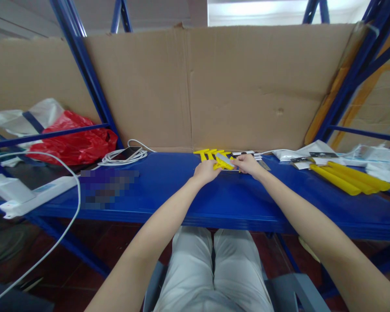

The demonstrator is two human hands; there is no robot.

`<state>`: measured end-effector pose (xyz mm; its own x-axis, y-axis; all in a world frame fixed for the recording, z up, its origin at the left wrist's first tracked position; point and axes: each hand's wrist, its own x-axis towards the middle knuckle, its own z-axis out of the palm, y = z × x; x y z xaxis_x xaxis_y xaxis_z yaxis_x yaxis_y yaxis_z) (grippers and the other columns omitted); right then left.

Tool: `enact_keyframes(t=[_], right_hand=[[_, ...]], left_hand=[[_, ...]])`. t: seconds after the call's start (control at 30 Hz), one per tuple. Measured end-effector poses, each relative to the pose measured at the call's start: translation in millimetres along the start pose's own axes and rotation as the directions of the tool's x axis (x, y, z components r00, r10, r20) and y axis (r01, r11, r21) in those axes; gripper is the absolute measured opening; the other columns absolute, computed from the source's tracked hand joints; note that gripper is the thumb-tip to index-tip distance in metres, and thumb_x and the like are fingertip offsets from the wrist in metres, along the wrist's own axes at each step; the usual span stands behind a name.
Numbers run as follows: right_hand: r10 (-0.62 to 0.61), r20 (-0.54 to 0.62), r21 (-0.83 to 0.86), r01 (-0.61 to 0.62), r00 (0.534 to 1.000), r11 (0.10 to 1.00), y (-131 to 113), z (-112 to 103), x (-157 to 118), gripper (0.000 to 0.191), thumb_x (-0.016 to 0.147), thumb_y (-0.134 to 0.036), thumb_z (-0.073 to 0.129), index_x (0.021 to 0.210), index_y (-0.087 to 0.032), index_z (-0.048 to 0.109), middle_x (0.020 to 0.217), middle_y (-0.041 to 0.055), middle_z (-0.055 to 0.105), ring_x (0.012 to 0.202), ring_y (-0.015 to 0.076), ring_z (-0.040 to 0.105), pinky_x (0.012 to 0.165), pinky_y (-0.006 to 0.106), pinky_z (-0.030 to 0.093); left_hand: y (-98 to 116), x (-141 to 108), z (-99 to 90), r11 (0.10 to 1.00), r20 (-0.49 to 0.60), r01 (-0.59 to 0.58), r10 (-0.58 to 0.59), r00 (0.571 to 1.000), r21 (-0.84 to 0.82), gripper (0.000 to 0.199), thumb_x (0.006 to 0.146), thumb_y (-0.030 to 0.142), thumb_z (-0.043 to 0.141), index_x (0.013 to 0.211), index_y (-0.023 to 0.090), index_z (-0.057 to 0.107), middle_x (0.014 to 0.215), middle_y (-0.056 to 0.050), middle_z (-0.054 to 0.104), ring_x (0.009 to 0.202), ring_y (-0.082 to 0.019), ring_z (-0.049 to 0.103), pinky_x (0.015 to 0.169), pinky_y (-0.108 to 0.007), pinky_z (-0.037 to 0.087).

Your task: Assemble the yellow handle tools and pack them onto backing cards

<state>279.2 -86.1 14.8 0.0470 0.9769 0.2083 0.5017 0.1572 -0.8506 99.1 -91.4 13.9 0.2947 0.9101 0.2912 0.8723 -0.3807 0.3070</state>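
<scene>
Left hand: (pixel 208 172) closed, fingers bent around the near-left end of a yellow piece (pixel 218 165).
Right hand: (pixel 247 164) fingertips pinched at the right end of the same piece. Hands close together.
Grey strip: (pixel 225 159) flat, slanted along the yellow piece between the hands; can't tell if it's seated or just laid on.
Yellow T-shaped pieces: (pixel 202 152) side by side just behind the hands, near the cardboard panel (pixel 247 86). Finished or waiting, can't tell.
Progress: looks mid-job on one piece. It's in hand, not set down; the T-shaped ones are out of hand. Total count unclear.
Yellow tubes: (pixel 351 180) grouped on the right side of the blue table (pixel 169 195), well apart from both hands, beside white plastic packaging (pixel 383 171).
Phone: (pixel 127 153) left side, white cable coiled around it.
</scene>
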Motion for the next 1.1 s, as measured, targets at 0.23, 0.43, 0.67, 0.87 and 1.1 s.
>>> enact_keyframes(t=[0.23,0.43,0.67,0.87,1.1], right_hand=[[0.057,0.116,-0.002,-0.057,0.992,0.998,-7.9,-1.3,-6.3,0.03,0.08,-0.026,0.065,0.053,-0.015,0.055,0.046,0.0013,0.058,0.031,0.0043,0.036,0.03,0.018,0.023],[0.093,0.095,-0.003,-0.093,0.991,0.996,-10.6,-1.4,-6.3,0.03,0.082,-0.019,0.061,0.053,-0.015,0.055,0.048,0.0018,0.06,0.03,0.0038,0.036,0.029,0.017,0.025],[0.119,0.135,-0.008,-0.119,0.984,0.993,-8.2,-1.6,-6.1,0.025,0.082,-0.019,0.059,0.057,-0.016,0.053,0.034,-0.0038,0.045,0.028,0.0055,0.036,0.03,0.016,0.026],[0.128,0.197,0.101,-0.15,0.972,0.983,-9.0,-2.4,-7.8,0.017,0.08,-0.016,0.058,0.063,-0.015,0.054,0.036,-0.0037,0.046,0.03,0.0058,0.038,0.032,0.015,0.028],[0.107,0.261,0.187,-0.159,0.959,0.969,-5.3,0.5,-9.1,0.018,0.079,-0.02,0.063,0.063,-0.015,0.055,0.039,-0.003,0.047,0.033,0.0057,0.041,0.033,0.015,0.03]], left_hand=[[3.3,-3.1,-3.2,1.0,-0.014,-0.012,0.013,1.0,0.025,0.041,0.086,0.04,0.055,0.122,0.022,0.063,0.118,-0.011,0.067,0.109,-0.027,0.061,0.09,-0.034,0.047],[4.4,-3.9,-3.6,1.0,-0.02,-0.001,0.001,1.0,0.02,0.038,0.086,0.041,0.056,0.118,0.022,0.067,0.114,-0.011,0.068,0.106,-0.027,0.063,0.09,-0.035,0.047],[3.1,-2.4,-3.0,0.999,-0.02,-0.033,0.034,0.999,0.023,0.037,0.086,0.041,0.057,0.118,0.023,0.066,0.116,-0.01,0.067,0.108,-0.026,0.062,0.093,-0.033,0.046],[1.1,-3.0,-2.1,0.991,-0.016,-0.11,0.112,0.994,0.078,0.048,0.088,0.036,0.054,0.135,0.023,0.051,0.126,-0.01,0.062,0.114,-0.027,0.058,0.095,-0.037,0.045],[-1.5,-4.8,0.3,0.959,0.061,-0.262,0.257,0.965,0.106,0.049,0.093,0.023,0.042,0.141,0.033,0.044,0.124,-0.007,0.059,0.114,-0.023,0.056,0.096,-0.034,0.043]])
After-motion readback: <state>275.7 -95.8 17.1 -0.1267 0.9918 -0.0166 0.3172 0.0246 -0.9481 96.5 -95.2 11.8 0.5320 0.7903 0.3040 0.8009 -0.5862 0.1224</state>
